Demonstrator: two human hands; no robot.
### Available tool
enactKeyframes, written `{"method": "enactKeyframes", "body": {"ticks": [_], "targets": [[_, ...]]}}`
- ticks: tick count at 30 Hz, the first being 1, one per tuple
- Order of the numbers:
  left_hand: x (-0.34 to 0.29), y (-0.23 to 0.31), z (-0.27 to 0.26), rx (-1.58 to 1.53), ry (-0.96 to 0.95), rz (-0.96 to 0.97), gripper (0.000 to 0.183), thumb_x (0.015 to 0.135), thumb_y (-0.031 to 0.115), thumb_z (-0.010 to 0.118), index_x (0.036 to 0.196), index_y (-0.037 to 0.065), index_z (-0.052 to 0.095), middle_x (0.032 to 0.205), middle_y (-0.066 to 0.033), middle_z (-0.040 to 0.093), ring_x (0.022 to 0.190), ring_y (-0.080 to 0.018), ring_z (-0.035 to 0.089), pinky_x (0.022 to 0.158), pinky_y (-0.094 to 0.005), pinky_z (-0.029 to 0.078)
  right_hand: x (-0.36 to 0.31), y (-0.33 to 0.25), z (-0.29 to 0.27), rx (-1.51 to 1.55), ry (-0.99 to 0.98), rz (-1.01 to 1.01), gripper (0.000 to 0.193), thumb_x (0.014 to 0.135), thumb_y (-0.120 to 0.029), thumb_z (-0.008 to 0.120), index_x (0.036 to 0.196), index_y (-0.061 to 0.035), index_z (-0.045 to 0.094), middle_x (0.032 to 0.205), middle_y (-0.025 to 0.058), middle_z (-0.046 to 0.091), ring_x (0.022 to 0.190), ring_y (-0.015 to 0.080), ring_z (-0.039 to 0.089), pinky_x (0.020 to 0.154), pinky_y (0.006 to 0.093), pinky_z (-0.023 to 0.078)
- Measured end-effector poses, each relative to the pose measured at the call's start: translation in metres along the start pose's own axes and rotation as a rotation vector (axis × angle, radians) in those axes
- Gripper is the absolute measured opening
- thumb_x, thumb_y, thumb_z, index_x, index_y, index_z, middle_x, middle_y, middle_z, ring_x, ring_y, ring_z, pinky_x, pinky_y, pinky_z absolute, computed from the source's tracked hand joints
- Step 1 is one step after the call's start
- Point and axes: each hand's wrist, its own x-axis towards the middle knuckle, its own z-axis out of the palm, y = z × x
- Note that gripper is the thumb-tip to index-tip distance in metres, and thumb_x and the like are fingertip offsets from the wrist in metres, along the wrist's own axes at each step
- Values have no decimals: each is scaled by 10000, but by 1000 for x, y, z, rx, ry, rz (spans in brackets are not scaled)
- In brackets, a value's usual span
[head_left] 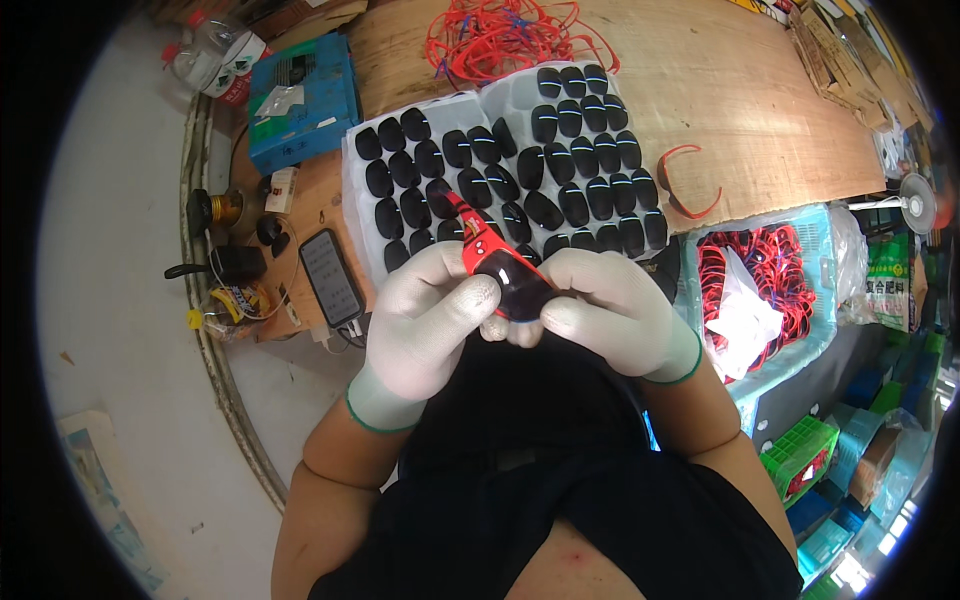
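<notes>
- While both of my forearms reach up from the lower edge, one pair of red-framed glasses [485,252] is held between my hands, over the near edge of the table and in front of my dark top.
- Left hand [410,325], white glove with green cuff: thumb pressed near a dark lens set in the frame, fingers curled round behind; pinching the glasses.
- Right hand [615,312], matching glove: thumb and forefinger pinching the opposite edge of the same glasses, the other fingers bent.
- Dark lenses [573,205], many: laid in rough rows, some askew, just beyond my hands.
- White sheets [513,95]: flat beneath those lenses.
- Wooden table [760,100]: bearing the sheets.
- Tangled heap of red frames [510,48]: beyond the sheets, at the far side.
- Single red frame [668,185]: lying alone, right of the lenses.
- Light blue crate [822,335]: to my right, filled with red frames, a crumpled white wrapping [745,315] on top.
- Phone [331,278]: screen lit, left of the sheets.
- Blue box [302,100]: far left, beside two red-capped bottles [225,50].
- Small fan [917,205]: far right, beyond the crate.
- Green crate [800,455]: lower right, red pieces inside.
</notes>
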Motion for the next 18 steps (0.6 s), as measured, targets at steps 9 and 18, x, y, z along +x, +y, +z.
{"method": "enactKeyframes", "body": {"ticks": [9,18], "targets": [[3,-2,4,-203,-98,7,291,976,185,601,1126,-65,590,825,-130,652,662,-159,588,620,-303,517,2,9,6,409,-65,-16,226,940,-76,517,1058,47,666,890,74,654,837,147,640,809,281,501],[5,-9,0,-62,52,31,227,982,146,568,1109,-35,619,901,-76,654,722,-94,582,683,-232,497,1,18,17,-52,167,-146,173,943,-96,528,986,6,661,744,65,609,665,175,600,652,306,482]]}}
